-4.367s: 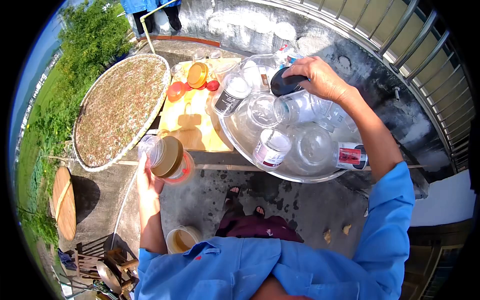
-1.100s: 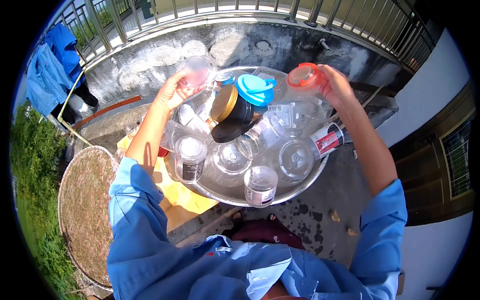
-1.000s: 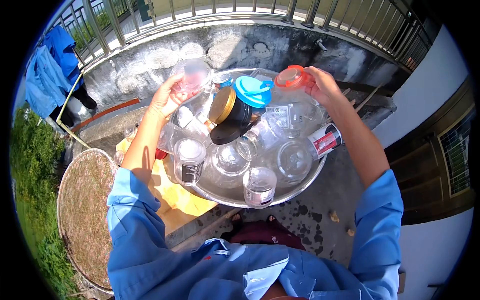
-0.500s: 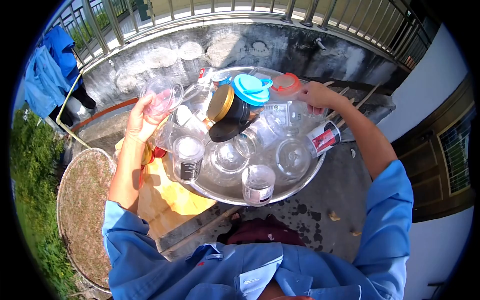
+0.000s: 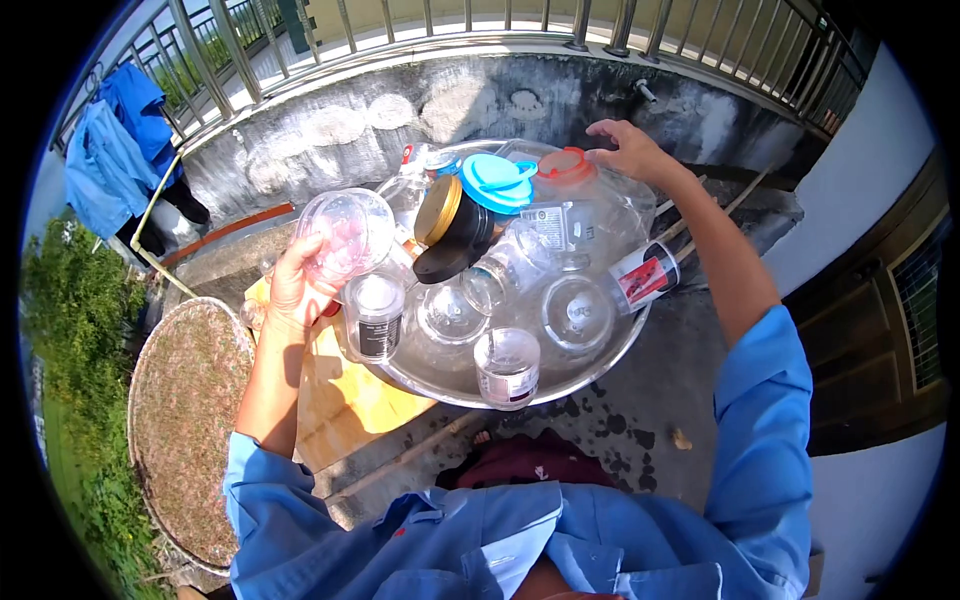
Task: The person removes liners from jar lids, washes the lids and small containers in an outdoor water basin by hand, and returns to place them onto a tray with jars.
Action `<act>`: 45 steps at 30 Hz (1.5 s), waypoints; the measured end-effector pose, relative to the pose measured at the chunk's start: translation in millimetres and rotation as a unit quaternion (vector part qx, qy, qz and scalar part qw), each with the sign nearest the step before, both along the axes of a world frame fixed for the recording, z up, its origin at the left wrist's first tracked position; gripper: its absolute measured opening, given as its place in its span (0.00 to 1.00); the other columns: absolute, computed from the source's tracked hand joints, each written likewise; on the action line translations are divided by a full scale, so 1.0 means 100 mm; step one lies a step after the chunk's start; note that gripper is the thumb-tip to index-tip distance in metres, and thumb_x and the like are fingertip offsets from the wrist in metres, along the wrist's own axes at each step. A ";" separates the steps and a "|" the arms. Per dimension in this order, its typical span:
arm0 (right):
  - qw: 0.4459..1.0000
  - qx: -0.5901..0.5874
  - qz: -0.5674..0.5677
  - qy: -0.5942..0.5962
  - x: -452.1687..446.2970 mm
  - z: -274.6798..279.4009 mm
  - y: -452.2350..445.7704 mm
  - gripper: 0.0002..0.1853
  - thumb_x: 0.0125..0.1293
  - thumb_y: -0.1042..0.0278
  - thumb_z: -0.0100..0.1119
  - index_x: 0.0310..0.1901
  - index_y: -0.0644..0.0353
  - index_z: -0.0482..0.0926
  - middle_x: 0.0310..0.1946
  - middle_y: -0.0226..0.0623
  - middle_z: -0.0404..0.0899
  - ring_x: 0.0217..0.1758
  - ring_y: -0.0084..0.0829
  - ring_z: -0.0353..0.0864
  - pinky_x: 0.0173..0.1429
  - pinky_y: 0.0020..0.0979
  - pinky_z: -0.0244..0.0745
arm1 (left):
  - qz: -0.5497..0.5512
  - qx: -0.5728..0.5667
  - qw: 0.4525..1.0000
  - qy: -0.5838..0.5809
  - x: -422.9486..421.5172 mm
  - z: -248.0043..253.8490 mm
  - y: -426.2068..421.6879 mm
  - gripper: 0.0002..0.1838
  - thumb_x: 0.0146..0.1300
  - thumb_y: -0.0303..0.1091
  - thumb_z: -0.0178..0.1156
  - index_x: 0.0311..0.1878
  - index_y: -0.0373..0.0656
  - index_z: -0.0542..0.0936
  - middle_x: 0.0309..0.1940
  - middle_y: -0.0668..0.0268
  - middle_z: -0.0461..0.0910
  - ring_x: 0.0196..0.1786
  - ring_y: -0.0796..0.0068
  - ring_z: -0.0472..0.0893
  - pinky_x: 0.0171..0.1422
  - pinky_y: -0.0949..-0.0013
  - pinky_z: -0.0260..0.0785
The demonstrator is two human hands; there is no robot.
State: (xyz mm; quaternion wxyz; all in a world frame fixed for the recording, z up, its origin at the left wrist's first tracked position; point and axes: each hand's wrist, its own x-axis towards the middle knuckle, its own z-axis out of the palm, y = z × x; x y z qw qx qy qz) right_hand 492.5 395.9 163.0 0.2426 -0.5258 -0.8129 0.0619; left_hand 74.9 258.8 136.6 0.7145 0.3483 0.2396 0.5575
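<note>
My left hand [image 5: 298, 280] is closed around a clear round plastic container [image 5: 347, 222], tilted at the left rim of a wide metal basin [image 5: 622, 352]. My right hand [image 5: 638, 157] is spread with nothing in it, just above and beside a large clear jar with a red lid [image 5: 566, 166]. Heaped in the basin are several clear plastic jars. Among them lie a dark jar with a gold lid [image 5: 438, 210], a light blue lid with a loop [image 5: 499, 184], a labelled jar [image 5: 375, 318] and a cup with a red label [image 5: 645, 277].
A yellow board [image 5: 350, 400] lies under the basin's left side. Further left is a round woven tray [image 5: 190, 430] spread with brownish bits. A stained low wall [image 5: 340, 130] with metal railing runs behind; sticks [image 5: 725, 212] lie at the right.
My right hand has moved up off the side of the red-lidded jar and its fingers have spread. My left hand has shifted slightly right and down with the clear container, nearer the heap.
</note>
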 end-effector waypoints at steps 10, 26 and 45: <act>0.972 -0.157 0.100 -0.141 -0.27 -0.12 0.35 0.38 0.39 0.47 0.64 0.53 0.57 0.66 0.49 0.47 0.66 0.53 0.40 0.66 0.57 0.32 0.61 | 0.120 -0.021 0.992 -0.043 0.09 -0.09 -0.74 0.24 0.49 0.30 0.54 0.52 0.38 0.65 0.47 0.55 0.70 0.52 0.60 0.69 0.59 0.56 0.59; 0.909 -0.182 0.059 0.370 0.20 -0.09 -0.83 0.34 0.50 0.49 0.60 0.54 0.61 0.63 0.45 0.42 0.69 0.47 0.29 0.69 0.47 0.28 0.67 | 0.306 -0.071 0.947 -0.066 0.10 -0.53 -1.50 0.26 0.53 0.38 0.54 0.54 0.39 0.62 0.50 0.59 0.68 0.47 0.63 0.71 0.50 0.58 0.65; 0.986 0.138 -0.058 0.073 0.00 -0.75 -1.54 0.36 0.42 0.61 0.67 0.54 0.62 0.62 0.54 0.50 0.59 0.57 0.48 0.61 0.58 0.39 0.58 | 0.181 -0.085 0.979 -0.029 0.60 -0.63 -1.24 0.26 0.50 0.39 0.55 0.53 0.42 0.64 0.49 0.60 0.68 0.49 0.65 0.70 0.50 0.61 0.64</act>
